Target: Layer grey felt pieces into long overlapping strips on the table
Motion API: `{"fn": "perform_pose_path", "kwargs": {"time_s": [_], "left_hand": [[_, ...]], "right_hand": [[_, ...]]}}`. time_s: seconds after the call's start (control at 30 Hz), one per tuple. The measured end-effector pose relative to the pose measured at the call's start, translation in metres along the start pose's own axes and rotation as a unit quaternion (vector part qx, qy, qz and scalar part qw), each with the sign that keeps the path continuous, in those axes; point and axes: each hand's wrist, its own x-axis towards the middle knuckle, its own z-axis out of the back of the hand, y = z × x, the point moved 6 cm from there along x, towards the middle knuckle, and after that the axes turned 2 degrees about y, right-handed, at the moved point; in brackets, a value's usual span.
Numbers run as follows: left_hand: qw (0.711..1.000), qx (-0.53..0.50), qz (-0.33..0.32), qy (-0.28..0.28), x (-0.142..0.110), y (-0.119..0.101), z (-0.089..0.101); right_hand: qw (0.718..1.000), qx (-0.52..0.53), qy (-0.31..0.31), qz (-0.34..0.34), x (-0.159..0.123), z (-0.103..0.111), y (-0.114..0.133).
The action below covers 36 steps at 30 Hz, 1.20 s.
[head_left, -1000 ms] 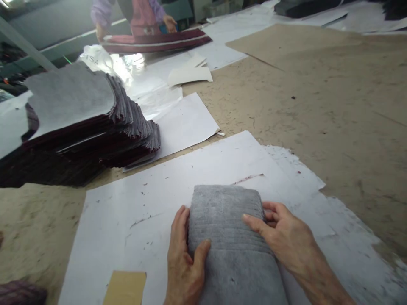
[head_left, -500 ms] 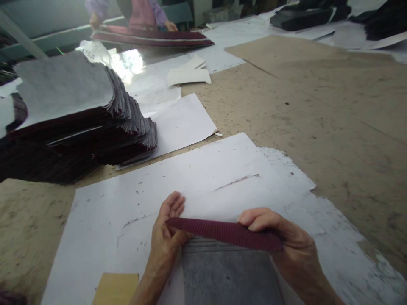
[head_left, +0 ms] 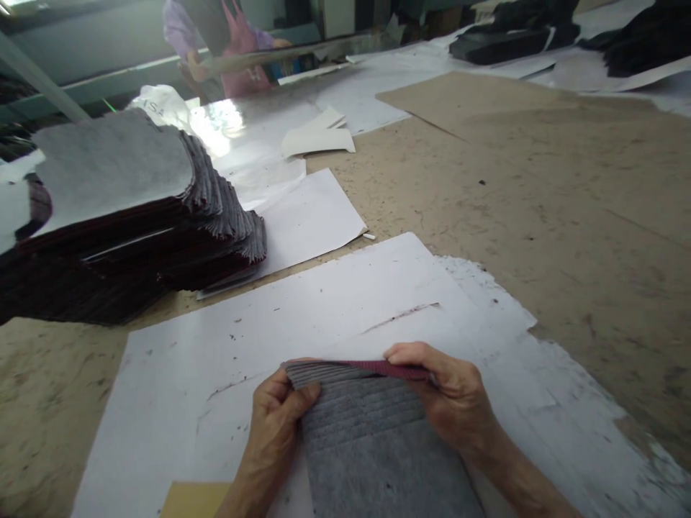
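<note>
Left hand (head_left: 273, 439), right hand (head_left: 450, 403) curled, pinching ribbed grey fabric panel (head_left: 367, 446); maroon underside (head_left: 394, 370), seemingly, at rolled edge.

Stacked fabric pieces (head_left: 108, 173), white paper (head_left: 310, 223), tan cardboard (head_left: 512, 108), co-worker in pink apron (head_left: 242, 50)

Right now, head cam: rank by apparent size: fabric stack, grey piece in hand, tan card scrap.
Largest first: fabric stack, grey piece, tan card scrap. Scrap is cut off by the frame, so unsure.
</note>
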Motion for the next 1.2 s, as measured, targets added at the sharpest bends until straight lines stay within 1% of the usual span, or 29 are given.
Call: {"fn": "perform_pose_path", "kwargs": {"time_s": [0.03, 0.07, 0.1, 0.13, 0.2, 0.23, 0.27, 0.3, 0.33, 0.37, 0.4, 0.43, 0.47, 0.53, 0.6, 0.63, 0.67, 0.7, 0.8, 0.83, 0.9, 1.0, 1.07, 1.13, 1.2], "left_hand": [[1.000, 0.003, 0.010, 0.013, 0.001, -0.003, -0.004], [1.000, 0.005, 0.018, 0.022, 0.003, -0.006, -0.007], [0.999, 0.005, 0.023, 0.023, 0.005, -0.009, -0.009], [1.000, 0.003, 0.024, 0.018, 0.006, -0.011, -0.011], [1.000, 0.008, 0.009, 0.004, 0.006, -0.014, -0.010], [1.000, 0.027, -0.010, -0.002, 0.005, -0.015, -0.008], [0.998, 0.056, -0.041, -0.006, 0.003, -0.018, -0.007], [0.993, 0.088, -0.078, -0.007, 0.001, -0.021, -0.006], [0.987, 0.114, -0.110, -0.003, 0.000, -0.024, -0.005], [0.983, 0.132, -0.128, 0.004, -0.001, -0.025, -0.006], [0.983, 0.135, -0.126, 0.013, 0.001, -0.025, -0.007], [0.987, 0.121, -0.105, 0.019, 0.003, -0.022, -0.008], [0.992, 0.098, -0.072, 0.020, 0.007, -0.019, -0.009], [0.998, 0.057, -0.009, 0.015, 0.014, -0.015, -0.011], [0.999, 0.033, 0.015, 0.010, 0.018, -0.017, -0.014], [0.999, 0.028, 0.016, 0.011, 0.018, -0.019, -0.015], [1.000, 0.024, 0.012, 0.014, 0.018, -0.021, -0.016], [1.000, 0.018, 0.007, 0.016, 0.017, -0.024, -0.016], [1.000, 0.005, 0.010, 0.028, 0.016, -0.026, -0.017], [0.999, 0.008, 0.018, 0.036, 0.017, -0.024, -0.018], [0.998, 0.030, 0.028, 0.051, 0.021, -0.023, -0.020], [0.997, 0.070, -0.001, 0.040, 0.026, -0.027, -0.020], [0.994, 0.095, -0.046, 0.017, 0.025, -0.032, -0.018], [0.983, 0.150, -0.103, 0.001, 0.023, -0.039, -0.017], [0.967, 0.211, -0.141, -0.013, 0.022, -0.043, -0.017]], "right_hand": [[1.000, -0.012, -0.002, 0.013, 0.001, 0.000, 0.002], [1.000, -0.002, 0.013, -0.004, 0.003, 0.000, 0.001], [0.998, 0.029, 0.041, -0.045, 0.006, -0.003, -0.001], [0.990, 0.071, 0.076, -0.097, 0.008, -0.006, -0.003], [0.960, 0.160, 0.132, -0.187, 0.009, -0.014, -0.004], [0.949, 0.189, 0.135, -0.212, 0.009, -0.015, -0.004], [0.949, 0.195, 0.122, -0.217, 0.010, -0.013, -0.004], [0.958, 0.183, 0.094, -0.201, 0.011, -0.010, -0.003], [0.972, 0.160, 0.060, -0.163, 0.012, -0.005, -0.001], [0.984, 0.133, 0.027, -0.115, 0.013, 0.000, 0.002], [0.991, 0.107, 0.005, -0.076, 0.013, 0.003, 0.005], [0.994, 0.090, 0.005, -0.062, 0.014, 0.003, 0.005], [0.993, 0.088, 0.022, -0.074, 0.016, 0.002, 0.003], [0.979, 0.126, 0.065, -0.145, 0.020, -0.003, -0.005], [0.961, 0.174, 0.084, -0.200, 0.024, -0.005, -0.007], [0.957, 0.187, 0.082, -0.205, 0.027, -0.004, -0.006], [0.960, 0.184, 0.076, -0.197, 0.029, -0.002, -0.004], [0.968, 0.159, 0.070, -0.180, 0.031, 0.000, -0.002], [0.992, 0.045, 0.037, -0.114, 0.034, 0.007, 0.004], [0.994, 0.019, 0.032, -0.105, 0.035, 0.008, 0.004], [0.992, 0.009, 0.047, -0.113, 0.037, 0.006, 0.001], [0.988, 0.032, 0.083, -0.127, 0.039, 0.002, 0.000], [0.990, 0.034, 0.075, -0.117, 0.038, 0.004, 0.002], [0.997, 0.008, 0.043, -0.065, 0.038, 0.008, 0.007], [0.999, -0.025, 0.019, -0.008, 0.038, 0.009, 0.009]]}}
